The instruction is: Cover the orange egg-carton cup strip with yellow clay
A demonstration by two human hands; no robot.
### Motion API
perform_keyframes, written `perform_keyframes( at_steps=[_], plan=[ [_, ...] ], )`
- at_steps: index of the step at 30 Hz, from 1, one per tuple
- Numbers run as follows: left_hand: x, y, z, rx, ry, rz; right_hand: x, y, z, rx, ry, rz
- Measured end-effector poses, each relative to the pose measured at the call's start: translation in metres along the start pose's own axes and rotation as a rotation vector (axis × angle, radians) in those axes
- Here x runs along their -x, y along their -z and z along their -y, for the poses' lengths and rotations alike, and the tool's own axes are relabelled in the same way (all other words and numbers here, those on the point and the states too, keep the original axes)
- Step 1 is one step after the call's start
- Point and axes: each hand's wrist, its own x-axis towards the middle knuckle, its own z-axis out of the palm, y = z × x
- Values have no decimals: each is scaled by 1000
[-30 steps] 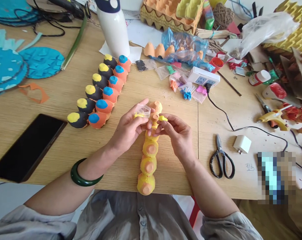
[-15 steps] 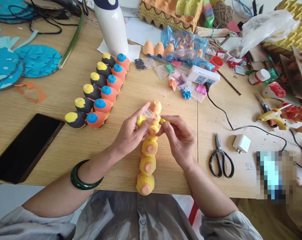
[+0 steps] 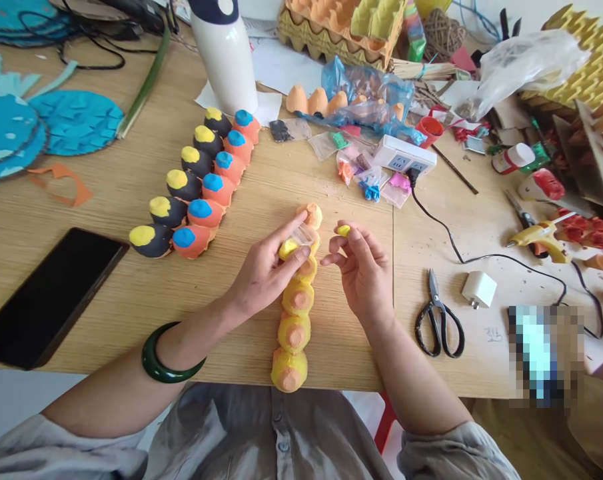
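Observation:
A strip of egg carton cups (image 3: 297,298) runs away from the table's front edge. Its near cups carry yellow clay round bare orange tips; the farthest cup is bare orange. My left hand (image 3: 264,270) is closed on a small clear bag of yellow clay (image 3: 289,248), over the left side of the strip's far half. One of its fingers reaches to the farthest cup. To the right of the strip, my right hand (image 3: 364,267) pinches a small lump of yellow clay (image 3: 343,231) between thumb and forefinger, apart from the cups.
Black and orange cup rows (image 3: 201,183) with yellow and blue tops stand left, near a phone (image 3: 51,293) and a white bottle (image 3: 226,63). Scissors (image 3: 438,317), a charger (image 3: 480,289), a power strip (image 3: 405,156) with its cord and a glue gun (image 3: 541,239) lie right.
My right hand has moved right, away from the strip, with a lump of yellow clay in its fingers. My left hand has shifted slightly right with the bag.

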Motion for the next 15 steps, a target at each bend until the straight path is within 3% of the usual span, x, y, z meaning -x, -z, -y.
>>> perform_keyframes(
  at_steps=[3,5,15],
  plan=[
    [-3,0,2,190,170,32,-8,4,-4,-145,-151,6],
    [-5,1,3,292,213,17,-10,6,-6,-219,-199,2],
    [-14,5,9,325,205,-65,-17,7,-13,-361,-288,49]
  ],
)
